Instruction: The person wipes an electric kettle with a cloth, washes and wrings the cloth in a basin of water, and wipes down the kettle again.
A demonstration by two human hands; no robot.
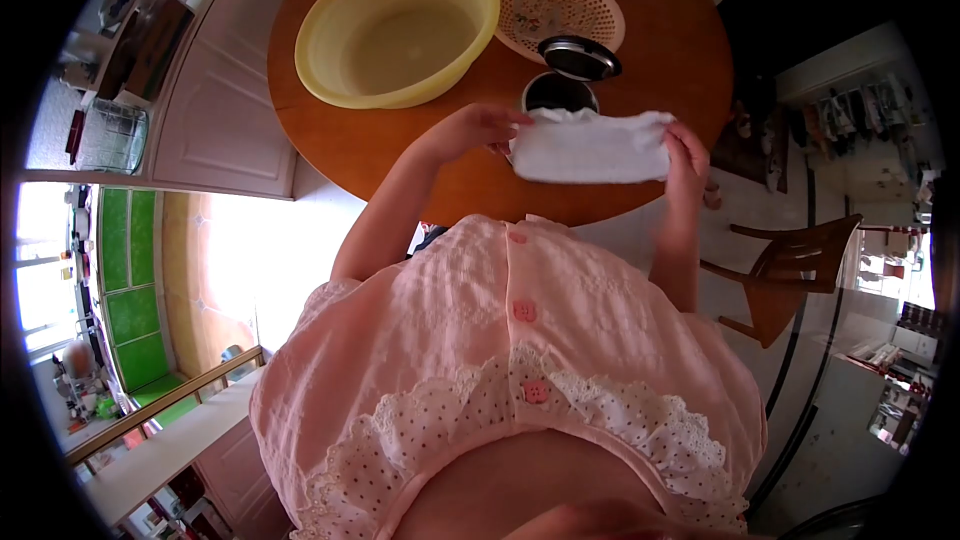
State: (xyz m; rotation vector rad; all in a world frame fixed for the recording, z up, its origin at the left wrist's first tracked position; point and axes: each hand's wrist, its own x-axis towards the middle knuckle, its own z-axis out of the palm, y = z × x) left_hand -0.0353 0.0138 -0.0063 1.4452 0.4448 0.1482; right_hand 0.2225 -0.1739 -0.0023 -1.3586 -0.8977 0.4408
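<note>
A white cloth (592,150) is held up, spread sideways between my two hands above the near edge of the round table. My left hand (482,130) pinches its left end, fingers closed. At the right end, my right hand (687,155) grips the cloth's upper corner between thumb and fingers. Just behind the cloth stands a round container (562,92) with a dark inside, its lower part hidden by the cloth. Its dark, shiny-rimmed lid (580,58) is tilted up at the back.
On the wooden table (660,30) are a large yellow basin (315,60) at the left and a pink perforated basket (603,15) holding small clear items. A wooden chair (790,265) stands on the right. Pale cabinets (225,90) line the left side.
</note>
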